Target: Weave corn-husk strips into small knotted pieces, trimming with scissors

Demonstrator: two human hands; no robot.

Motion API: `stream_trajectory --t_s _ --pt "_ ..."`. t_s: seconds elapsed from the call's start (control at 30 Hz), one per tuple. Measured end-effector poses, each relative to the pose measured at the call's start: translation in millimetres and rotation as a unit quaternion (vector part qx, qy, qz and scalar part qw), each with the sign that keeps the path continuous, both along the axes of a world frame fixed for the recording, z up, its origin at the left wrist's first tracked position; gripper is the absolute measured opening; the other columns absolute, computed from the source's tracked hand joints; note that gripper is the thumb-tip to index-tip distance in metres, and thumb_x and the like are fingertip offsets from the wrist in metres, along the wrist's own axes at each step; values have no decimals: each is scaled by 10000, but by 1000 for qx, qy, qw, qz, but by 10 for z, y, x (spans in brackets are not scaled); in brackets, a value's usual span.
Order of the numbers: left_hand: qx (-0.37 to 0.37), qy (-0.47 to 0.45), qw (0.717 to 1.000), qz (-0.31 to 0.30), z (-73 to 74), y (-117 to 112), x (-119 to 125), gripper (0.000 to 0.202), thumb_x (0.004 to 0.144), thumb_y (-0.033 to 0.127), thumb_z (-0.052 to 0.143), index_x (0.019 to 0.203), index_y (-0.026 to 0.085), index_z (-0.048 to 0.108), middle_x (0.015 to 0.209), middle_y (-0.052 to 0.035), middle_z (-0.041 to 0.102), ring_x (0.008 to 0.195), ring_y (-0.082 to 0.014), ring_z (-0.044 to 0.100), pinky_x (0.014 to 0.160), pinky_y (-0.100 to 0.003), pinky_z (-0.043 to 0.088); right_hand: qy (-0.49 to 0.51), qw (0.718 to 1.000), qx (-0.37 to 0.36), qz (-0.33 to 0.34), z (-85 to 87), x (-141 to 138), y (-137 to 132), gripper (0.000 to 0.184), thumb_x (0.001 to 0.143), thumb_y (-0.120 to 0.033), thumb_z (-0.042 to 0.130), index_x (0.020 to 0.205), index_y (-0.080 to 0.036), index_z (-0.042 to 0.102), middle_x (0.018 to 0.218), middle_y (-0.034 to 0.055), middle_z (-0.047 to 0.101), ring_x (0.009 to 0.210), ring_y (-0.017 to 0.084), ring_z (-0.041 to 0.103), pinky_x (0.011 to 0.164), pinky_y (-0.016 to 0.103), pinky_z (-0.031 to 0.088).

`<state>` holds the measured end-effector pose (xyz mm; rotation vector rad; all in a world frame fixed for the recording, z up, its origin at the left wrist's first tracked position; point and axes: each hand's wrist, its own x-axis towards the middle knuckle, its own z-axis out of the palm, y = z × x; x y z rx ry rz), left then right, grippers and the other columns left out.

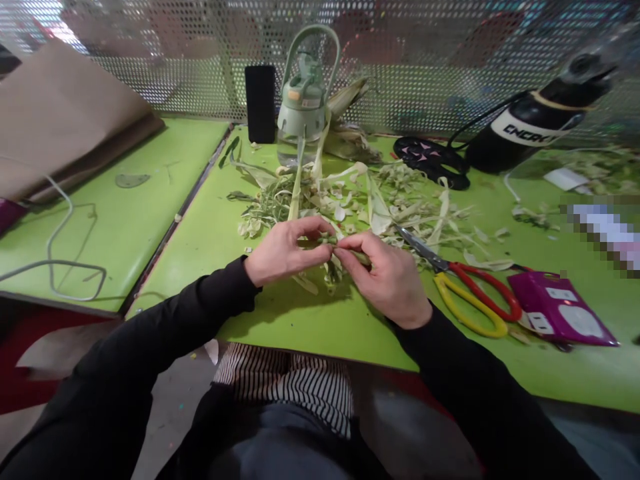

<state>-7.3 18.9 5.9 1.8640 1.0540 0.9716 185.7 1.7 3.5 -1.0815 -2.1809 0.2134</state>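
My left hand (289, 252) and my right hand (387, 275) meet above the front of the green table, fingertips nearly touching. Both are closed in a pinch on a small bundle of greenish husk strips (331, 272), partly hidden by the fingers. Just behind them spreads a loose pile of pale green and cream husk pieces (320, 193), which look like corn husk. Scissors (453, 270) with one red and one yellow handle lie to the right of my right hand, blades pointing toward the pile.
Behind the pile stand a green-lidded water bottle (301, 110) and a black phone (261, 103). A black bottle (530, 127) leans at the right. A purple packet (563, 308) lies near the scissors. Bent wire (75, 298) and brown paper (65, 113) are left; a perforated metal screen (200, 80) closes the back.
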Motion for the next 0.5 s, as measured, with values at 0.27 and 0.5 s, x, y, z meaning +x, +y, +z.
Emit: stream_trajectory --t_s 0.27,0.5 --pt "47 32 998 21 8 -35 62 161 736 208 535 858 157 627 813 -14 667 745 -127 584 758 -253 467 -27 999 6 -21 42 11 -79 152 965 -312 524 866 -238 612 735 18 694 594 152 599 578 290 459" --pt "42 30 999 17 25 -57 34 164 742 186 535 866 147 635 809 -10 664 726 -113 570 748 -239 461 0 999 -37 -19 105 -3 -112 156 956 -320 527 856 -256 629 716 18 676 590 172 596 589 316 454"
